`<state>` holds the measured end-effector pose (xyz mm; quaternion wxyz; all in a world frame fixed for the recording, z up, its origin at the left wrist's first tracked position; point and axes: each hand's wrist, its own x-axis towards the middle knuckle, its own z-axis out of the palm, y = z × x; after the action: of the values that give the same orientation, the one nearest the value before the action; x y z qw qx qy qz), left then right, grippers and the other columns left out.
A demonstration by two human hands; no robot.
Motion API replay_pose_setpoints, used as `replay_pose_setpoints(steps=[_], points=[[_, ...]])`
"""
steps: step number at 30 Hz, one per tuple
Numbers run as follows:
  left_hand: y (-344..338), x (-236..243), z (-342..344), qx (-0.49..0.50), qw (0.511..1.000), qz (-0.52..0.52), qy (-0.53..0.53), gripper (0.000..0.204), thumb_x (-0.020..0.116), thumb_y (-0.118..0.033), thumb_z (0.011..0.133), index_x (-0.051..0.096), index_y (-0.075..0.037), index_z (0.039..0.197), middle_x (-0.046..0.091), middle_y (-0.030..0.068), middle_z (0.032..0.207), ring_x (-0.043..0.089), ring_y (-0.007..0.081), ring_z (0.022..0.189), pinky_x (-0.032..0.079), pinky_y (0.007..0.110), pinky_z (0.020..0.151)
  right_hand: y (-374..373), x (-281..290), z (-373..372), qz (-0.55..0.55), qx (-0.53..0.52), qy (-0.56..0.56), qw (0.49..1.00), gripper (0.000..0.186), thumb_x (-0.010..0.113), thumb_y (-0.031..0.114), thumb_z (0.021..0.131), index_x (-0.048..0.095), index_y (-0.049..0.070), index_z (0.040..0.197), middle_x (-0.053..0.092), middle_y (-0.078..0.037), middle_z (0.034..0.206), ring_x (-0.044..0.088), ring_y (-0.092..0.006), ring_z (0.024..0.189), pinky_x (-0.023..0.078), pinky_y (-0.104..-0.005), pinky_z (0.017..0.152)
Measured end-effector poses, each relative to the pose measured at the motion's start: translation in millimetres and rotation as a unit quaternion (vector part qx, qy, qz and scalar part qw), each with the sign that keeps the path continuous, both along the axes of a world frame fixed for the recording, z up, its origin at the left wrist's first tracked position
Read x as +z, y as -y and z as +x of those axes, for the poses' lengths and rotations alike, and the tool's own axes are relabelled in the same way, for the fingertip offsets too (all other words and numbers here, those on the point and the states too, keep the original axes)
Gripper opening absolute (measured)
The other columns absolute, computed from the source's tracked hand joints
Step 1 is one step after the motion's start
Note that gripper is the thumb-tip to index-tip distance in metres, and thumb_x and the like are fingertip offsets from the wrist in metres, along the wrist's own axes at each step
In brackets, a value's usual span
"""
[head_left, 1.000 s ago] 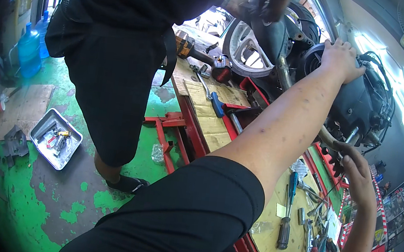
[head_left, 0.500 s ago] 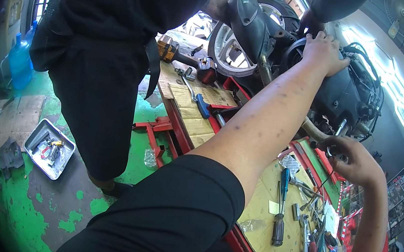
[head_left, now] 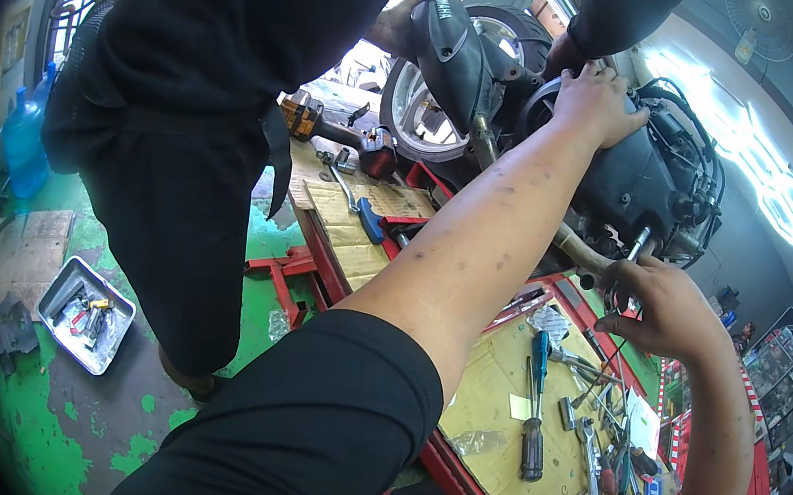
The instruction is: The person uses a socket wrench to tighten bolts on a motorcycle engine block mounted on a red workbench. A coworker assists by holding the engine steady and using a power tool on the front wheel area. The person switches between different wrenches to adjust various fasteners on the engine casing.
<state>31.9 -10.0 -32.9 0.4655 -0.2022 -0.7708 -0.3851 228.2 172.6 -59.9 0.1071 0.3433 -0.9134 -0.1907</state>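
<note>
My left hand (head_left: 600, 109) rests with fingers bent over the top of the black engine casing (head_left: 621, 191) of a scooter. My right hand (head_left: 657, 304) is curled at the lower end of a silver rod-like tool (head_left: 640, 240) under the casing, beside a bent metal pipe (head_left: 579, 250); its grip is partly hidden. Another person (head_left: 174, 121) in black grips the black exhaust muffler (head_left: 448, 51) beside the rear wheel (head_left: 418, 112); their other hand (head_left: 561, 55) is just beyond my left hand.
A red lift stand (head_left: 290, 269) bears cardboard, a drill (head_left: 332, 131) and a blue-handled tool (head_left: 370, 220). A yellow board (head_left: 481, 406) holds several screwdrivers and wrenches. A metal tray (head_left: 61, 315) of parts and blue water jugs (head_left: 21, 142) stand on the floor.
The view has shifted, so things sit further left. The other person's hands and muffler show more clearly, one arm reaching in at the top. My right hand has turned around the tool.
</note>
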Motion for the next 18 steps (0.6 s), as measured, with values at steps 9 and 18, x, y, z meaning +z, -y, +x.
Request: replay_pose_setpoints(steps=[9,18], points=[[0,1,0,0.015,1.000,-0.003,-0.002,0.069,0.055,-0.059,0.096,0.056,-0.008,0.143,0.050,0.0135,0.154,0.037,0.0300,0.150,0.027,0.059,0.123,-4,-7,1,0.022,0.130,-0.073,0.989,0.029,0.078,0.021,0.081,0.070,0.010,0.106,0.062,-0.012,0.108,0.064,-0.0307,0.098,0.053,-0.0439,0.084],[0,1,4,0.013,1.000,-0.006,0.003,0.069,0.056,-0.060,0.095,0.057,-0.009,0.142,0.051,0.0144,0.153,0.040,0.0306,0.148,0.028,0.059,0.123,5,-3,-2,0.042,0.068,-0.005,0.997,0.036,0.081,0.031,0.083,0.066,0.008,0.107,0.062,-0.010,0.103,0.065,-0.0320,0.100,0.053,-0.0449,0.083]])
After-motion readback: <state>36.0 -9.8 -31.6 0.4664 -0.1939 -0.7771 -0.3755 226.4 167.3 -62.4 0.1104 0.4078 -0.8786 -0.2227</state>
